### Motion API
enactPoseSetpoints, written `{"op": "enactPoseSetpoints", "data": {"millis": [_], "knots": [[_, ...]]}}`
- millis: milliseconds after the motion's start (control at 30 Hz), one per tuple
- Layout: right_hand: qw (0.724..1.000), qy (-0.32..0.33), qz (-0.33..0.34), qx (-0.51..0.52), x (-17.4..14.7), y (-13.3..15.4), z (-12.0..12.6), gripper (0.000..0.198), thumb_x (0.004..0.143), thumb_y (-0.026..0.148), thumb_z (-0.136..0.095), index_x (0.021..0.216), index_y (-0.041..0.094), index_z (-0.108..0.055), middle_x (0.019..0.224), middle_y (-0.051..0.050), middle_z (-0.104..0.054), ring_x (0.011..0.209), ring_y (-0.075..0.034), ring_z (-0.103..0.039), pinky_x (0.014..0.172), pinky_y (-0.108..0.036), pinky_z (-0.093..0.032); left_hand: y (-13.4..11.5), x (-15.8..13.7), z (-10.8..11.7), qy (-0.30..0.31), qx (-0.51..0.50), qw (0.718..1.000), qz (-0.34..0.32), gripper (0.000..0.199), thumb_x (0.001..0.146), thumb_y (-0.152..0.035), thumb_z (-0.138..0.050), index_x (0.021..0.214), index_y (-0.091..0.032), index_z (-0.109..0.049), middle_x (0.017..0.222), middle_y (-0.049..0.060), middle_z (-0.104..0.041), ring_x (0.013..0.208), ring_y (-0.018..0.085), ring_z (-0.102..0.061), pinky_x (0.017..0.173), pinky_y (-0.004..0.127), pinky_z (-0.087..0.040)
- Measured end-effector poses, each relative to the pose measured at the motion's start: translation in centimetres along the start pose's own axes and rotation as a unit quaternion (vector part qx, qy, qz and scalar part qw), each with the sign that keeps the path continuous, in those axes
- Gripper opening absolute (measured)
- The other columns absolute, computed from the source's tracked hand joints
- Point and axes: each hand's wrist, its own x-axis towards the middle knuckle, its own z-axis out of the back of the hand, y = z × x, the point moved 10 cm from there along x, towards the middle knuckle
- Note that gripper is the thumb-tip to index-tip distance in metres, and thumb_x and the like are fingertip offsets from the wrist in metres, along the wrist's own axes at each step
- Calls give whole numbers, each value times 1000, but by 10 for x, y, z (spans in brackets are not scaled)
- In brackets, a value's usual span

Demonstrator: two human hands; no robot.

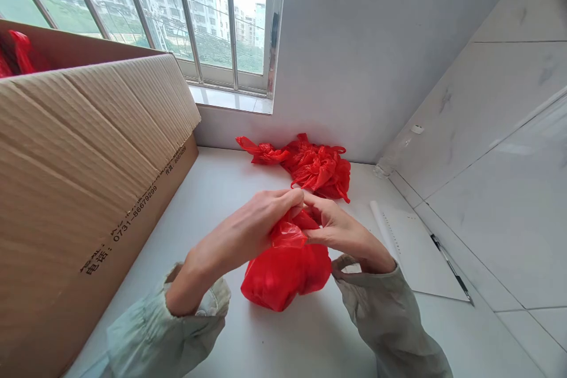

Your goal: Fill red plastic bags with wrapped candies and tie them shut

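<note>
A filled red plastic bag (283, 274) rests on the white table in front of me, its contents hidden. My left hand (261, 218) is closed around the gathered neck of this bag. From the other side my right hand (336, 227) pinches the bag's top with thumb and fingers, close against the left fingertips. Behind my hands lies a heap of crumpled red plastic bags (321, 162), with a smaller bunched end (266, 152) stretching to the left. Some of the gripped plastic is hidden by my fingers.
A large cardboard box (97, 177) with red plastic inside takes up the left side. On the right lie a spiral notebook (425, 254) and a black pen (452, 269) beside the tiled wall. A barred window (199, 23) is behind the table.
</note>
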Motion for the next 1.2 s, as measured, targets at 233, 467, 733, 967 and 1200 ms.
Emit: {"op": "enactPoseSetpoints", "data": {"millis": [233, 467, 733, 967, 1200], "knots": [[981, -36, -44, 185, 2, -17, 9, 44, 95, 51, -49, 130, 26, -57, 76, 2, -60, 69, -11, -56, 63, -23, -46, 0, 1, 21, -142, 129, 981, -15, 29, 81, 2, -35, 79, -24, -23, 80, -3, -36, 61, 11, -27, 53, 22, -29], [991, -11, -36, 130, 6, -21, 7, 28, 89, 30, -57, 113, 22, -67, 75, 3, -55, 60, -8, -49, 49, -19, -42, 2, 2, 15, -114, 148, 982, -20, 32, 78, 5, -31, 81, -25, -22, 83, -2, -37, 60, 12, -25, 51, 23, -27], [997, -45, 24, 53, 10, -7, 9, 21, 76, 16, -60, 90, 18, -75, 81, 0, -66, 67, -11, -56, 60, -24, -46, 10, 1, 8, -29, 27, 999, -5, 37, 65, 7, -35, 76, -24, -19, 75, -3, -31, 63, 13, -24, 54, 27, -22], [989, -124, 47, -64, 7, 3, 21, 23, 83, 22, -55, 94, 21, -76, 88, -2, -73, 83, -17, -65, 66, -26, -49, 23, -1, 1, 69, -98, 991, 68, 27, 97, -33, -44, 76, -22, -33, 83, -2, -41, 72, 14, -38, 65, 28, -35], [923, -255, -35, -286, -2, 0, 46, 20, 78, 19, -53, 75, 23, -72, 69, 2, -70, 58, -13, -57, 57, -26, -39, 37, -5, 14, 13, 53, 985, 164, 33, 103, -39, -23, 75, -23, -26, 82, -2, -35, 70, 15, -37, 69, 29, -35]]}}
